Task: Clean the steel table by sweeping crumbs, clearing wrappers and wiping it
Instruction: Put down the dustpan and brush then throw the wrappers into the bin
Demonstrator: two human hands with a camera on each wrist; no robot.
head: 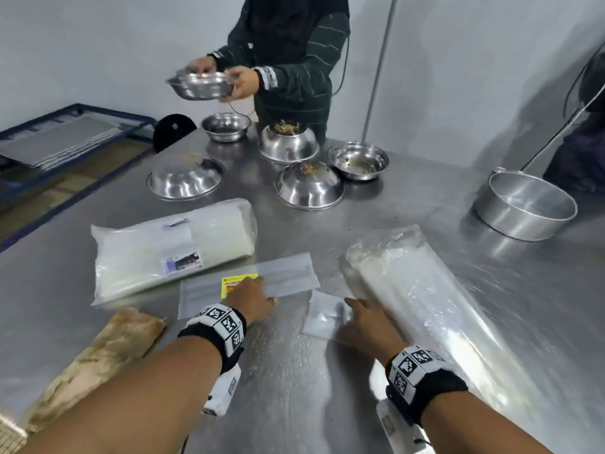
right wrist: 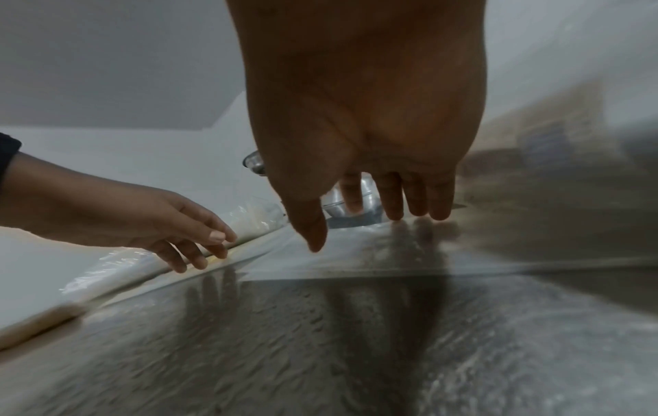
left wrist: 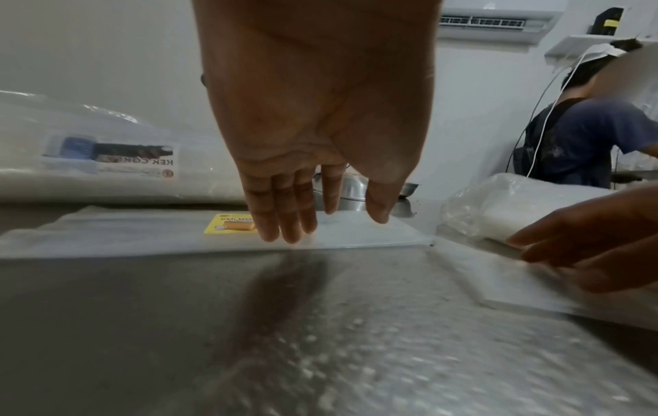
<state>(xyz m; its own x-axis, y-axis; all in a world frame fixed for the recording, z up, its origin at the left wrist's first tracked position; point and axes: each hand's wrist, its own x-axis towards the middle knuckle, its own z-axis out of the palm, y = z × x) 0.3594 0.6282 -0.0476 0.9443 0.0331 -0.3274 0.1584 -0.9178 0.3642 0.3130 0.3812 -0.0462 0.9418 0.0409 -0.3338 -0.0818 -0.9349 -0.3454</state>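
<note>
Left hand (head: 250,298) stretched out flat over a flat clear wrapper (head: 284,278) near the middle of the steel table (head: 294,388), fingers (left wrist: 281,222) straight and close together, tips at the wrapper by its yellow label (head: 230,283); contact cannot be told for sure. Right hand (head: 366,326) likewise flat and relaxed, fingers (right wrist: 414,197) loosely spread, laid on a smaller clear wrapper (head: 322,317) just to the right of the first. Nothing pinched or gripped by either.

Beside the flat wrapper, toward the left edge, a thick white pack of plastic bags (head: 170,247) with a printed label. Toward the right edge, a long roll of clear plastic (head: 425,290), just beside the right hand. At the near left corner, a brownish, stained cloth (head: 98,352), lying crumpled. Fine pale specks on the steel close to the near edge.

Toward the far edge, several steel bowls (head: 309,188), some upturned with crumbs on their bases, some upright. Near the far right corner, a round metal pan (head: 523,211). Across the far edge, a person in a dark striped sleeve (head: 314,60), holding one more bowl (head: 201,85) above the table with both hands.
</note>
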